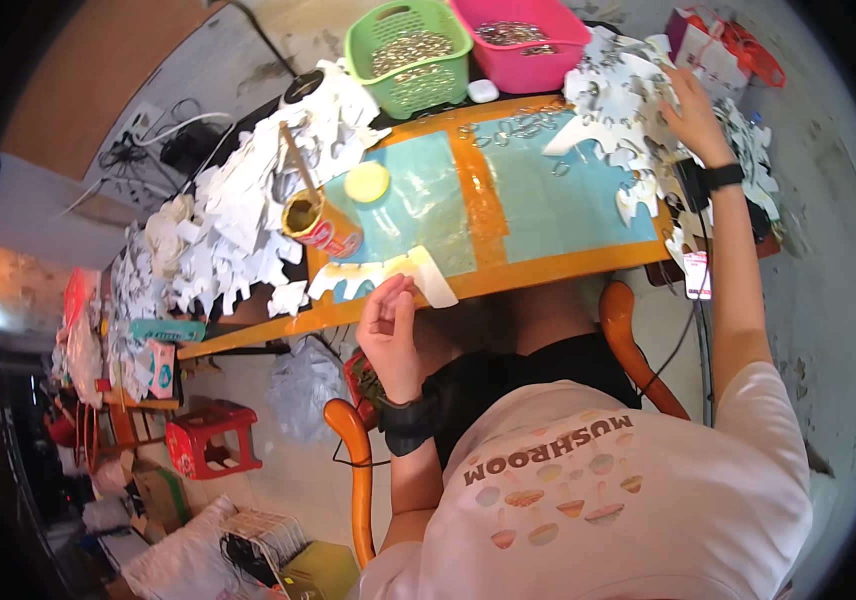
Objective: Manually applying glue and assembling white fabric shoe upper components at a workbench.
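At the table's front edge my left hand is closed, its fingers curled together just over a white scalloped piece. Whether anything small sits in those fingers cannot be made out. My right hand reaches to the far right with fingers stretched out, at the side of a pile of white cut pieces with metal rings on them. Left of the middle stands an orange tin with a stick leaning in it. Beside the tin lies a round yellow lid. Loose metal rings lie at the table's far side.
A green basket and a pink basket, both holding metal rings, stand at the back. White cut pieces heap up on the left. A phone is at the right edge. A red stool stands on the floor.
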{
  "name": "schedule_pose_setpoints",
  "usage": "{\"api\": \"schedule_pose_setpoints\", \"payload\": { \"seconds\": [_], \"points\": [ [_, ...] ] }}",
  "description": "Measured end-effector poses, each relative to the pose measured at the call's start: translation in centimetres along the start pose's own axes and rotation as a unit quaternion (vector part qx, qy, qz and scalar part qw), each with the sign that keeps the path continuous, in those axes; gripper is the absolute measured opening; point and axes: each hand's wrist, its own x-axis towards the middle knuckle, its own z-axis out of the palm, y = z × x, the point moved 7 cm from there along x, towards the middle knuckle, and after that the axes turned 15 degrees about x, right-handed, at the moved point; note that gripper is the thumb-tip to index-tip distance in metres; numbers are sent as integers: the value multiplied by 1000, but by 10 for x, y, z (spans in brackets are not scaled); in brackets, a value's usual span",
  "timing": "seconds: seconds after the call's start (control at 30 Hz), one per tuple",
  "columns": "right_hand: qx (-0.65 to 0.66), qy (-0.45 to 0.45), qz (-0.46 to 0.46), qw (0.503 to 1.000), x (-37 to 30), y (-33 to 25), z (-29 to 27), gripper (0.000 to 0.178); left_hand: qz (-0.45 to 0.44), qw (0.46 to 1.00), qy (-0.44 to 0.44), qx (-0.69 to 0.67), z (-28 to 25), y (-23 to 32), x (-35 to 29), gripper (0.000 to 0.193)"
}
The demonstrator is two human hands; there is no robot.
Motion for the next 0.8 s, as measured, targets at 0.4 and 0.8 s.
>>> {"api": "schedule_pose_setpoints", "payload": {
  "seconds": [0.4, 0.8],
  "points": [
    [196, -166, 77, 963, -29, -143, 94, 17, 192, 832, 10, 521, 39, 17, 5, 42],
    [261, -208, 80, 939, -44, -152, 118, 15, 68, 961, -29, 268, 63, -2, 0, 32]
  ]
}}
